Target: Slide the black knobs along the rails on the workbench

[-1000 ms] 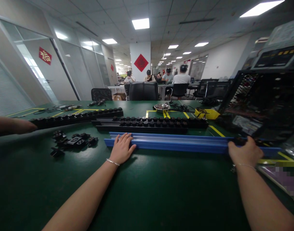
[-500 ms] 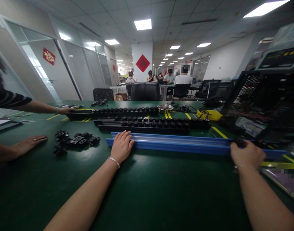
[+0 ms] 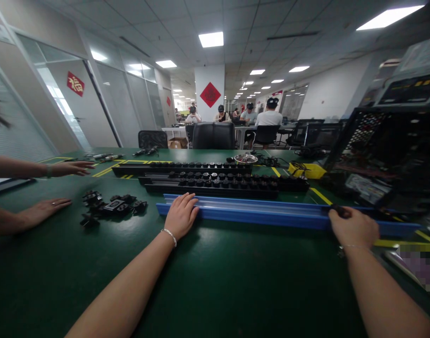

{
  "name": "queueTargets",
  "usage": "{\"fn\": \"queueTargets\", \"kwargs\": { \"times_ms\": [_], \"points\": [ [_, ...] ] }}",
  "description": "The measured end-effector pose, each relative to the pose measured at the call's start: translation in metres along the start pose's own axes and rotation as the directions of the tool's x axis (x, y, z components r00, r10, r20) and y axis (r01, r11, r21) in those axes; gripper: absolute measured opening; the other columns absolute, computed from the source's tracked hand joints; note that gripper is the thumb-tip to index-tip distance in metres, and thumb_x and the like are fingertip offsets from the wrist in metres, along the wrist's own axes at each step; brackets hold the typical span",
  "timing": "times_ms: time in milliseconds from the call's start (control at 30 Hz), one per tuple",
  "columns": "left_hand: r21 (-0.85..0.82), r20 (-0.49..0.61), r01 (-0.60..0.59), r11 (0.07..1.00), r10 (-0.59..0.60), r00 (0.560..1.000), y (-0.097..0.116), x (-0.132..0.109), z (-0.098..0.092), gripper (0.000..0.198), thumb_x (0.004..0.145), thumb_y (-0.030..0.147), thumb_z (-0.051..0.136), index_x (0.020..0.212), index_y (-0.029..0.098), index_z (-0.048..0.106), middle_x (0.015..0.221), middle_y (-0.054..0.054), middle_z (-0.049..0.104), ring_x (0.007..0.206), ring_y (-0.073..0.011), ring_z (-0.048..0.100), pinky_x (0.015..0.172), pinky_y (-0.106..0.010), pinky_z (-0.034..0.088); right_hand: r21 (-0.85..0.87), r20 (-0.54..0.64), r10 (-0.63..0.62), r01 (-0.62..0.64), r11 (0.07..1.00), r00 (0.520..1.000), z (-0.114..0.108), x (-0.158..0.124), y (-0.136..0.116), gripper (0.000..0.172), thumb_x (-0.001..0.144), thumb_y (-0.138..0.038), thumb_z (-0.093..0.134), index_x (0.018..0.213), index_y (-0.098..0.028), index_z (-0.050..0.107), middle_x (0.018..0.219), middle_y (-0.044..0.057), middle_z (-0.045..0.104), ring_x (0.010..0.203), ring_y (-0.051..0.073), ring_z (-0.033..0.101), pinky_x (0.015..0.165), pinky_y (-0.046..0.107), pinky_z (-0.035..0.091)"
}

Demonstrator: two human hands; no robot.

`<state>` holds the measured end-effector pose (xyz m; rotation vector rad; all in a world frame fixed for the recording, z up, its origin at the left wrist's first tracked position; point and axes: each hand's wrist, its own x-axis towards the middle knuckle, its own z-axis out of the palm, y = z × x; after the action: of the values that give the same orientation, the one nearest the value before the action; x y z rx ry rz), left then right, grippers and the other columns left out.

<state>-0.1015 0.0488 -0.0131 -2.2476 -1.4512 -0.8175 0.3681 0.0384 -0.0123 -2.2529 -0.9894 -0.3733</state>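
**Green worktable point(image 3: 236, 281) bearing a blue rail point(image 3: 250, 216)**

The worktable is filling the foreground. The blue rail is lying crosswise on it, just in front of black rails point(image 3: 215, 191) that are carrying rows of dark parts. A loose pile of black pieces point(image 3: 119, 205) is sitting left of the blue rail; a yellow box point(image 3: 308, 171) is standing beyond its right half. At far left, a co-worker's hands point(image 3: 45, 210) are extending over the table near the pile. The wearer's left hand point(image 3: 181, 215) is lying across the rail's left end, fairly wide, fingers draping over it. The right hand point(image 3: 355, 227), narrowed, is pinching a small dark piece point(image 3: 341, 210) at the rail's right part, the fingers partly hiding it.
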Motion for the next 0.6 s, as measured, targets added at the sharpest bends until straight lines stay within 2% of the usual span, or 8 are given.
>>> {"fn": "queueTargets", "kwargs": {
  "times_ms": [167,333,467,600],
  "points": [
    [-0.028,-0.005,-0.008,1.0,0.007,1.0,0.001,0.001,-0.002,0.033,0.091,0.033,0.038,0.113,0.021,0.059,0.126,-0.008,0.057,0.124,-0.0236,0.043,0.104,-0.044,0.034,0.005,0.025,-0.042,0.042,0.999,0.999,-0.003,-0.006,-0.009,0.042,0.073,-0.048,0.045,0.094,-0.018,0.064,0.087,0.013,0.063,0.086,0.028,0.055,0.075,0.038,0.039],
    [0.002,0.038,0.024,1.0,-0.024,0.999,-0.001,0.0,0.005,0.035,0.091,0.035,0.038,0.118,0.022,0.057,0.13,-0.008,0.054,0.126,-0.0251,0.042,0.104,-0.046,0.034,-0.014,0.068,-0.054,0.055,0.998,0.996,-0.003,-0.01,-0.015,0.048,0.074,-0.051,0.043,0.101,-0.017,0.061,0.101,0.017,0.06,0.095,0.03,0.053,0.081,0.042,0.038],
    [0.037,0.096,0.068,0.997,-0.071,0.993,-0.005,-0.002,0.012,0.039,0.091,0.037,0.038,0.122,0.021,0.055,0.133,-0.009,0.052,0.127,-0.0276,0.041,0.105,-0.05,0.031,-0.031,0.134,-0.034,0.039,0.999,0.99,-0.002,-0.013,-0.02,0.048,0.075,-0.053,0.041,0.102,-0.017,0.058,0.097,0.016,0.061,0.097,0.031,0.053,0.089,0.047,0.031],
    [0.048,0.12,0.08,0.996,-0.086,0.989,-0.005,-0.002,0.013,0.038,0.091,0.037,0.037,0.122,0.023,0.055,0.133,-0.008,0.052,0.127,-0.0263,0.041,0.106,-0.05,0.029,0.0,0.168,-0.062,0.063,0.998,0.984,-0.002,-0.016,-0.025,0.046,0.074,-0.055,0.041,0.096,-0.019,0.057,0.093,0.015,0.062,0.096,0.032,0.053,0.094,0.052,0.024]
  ]
}}
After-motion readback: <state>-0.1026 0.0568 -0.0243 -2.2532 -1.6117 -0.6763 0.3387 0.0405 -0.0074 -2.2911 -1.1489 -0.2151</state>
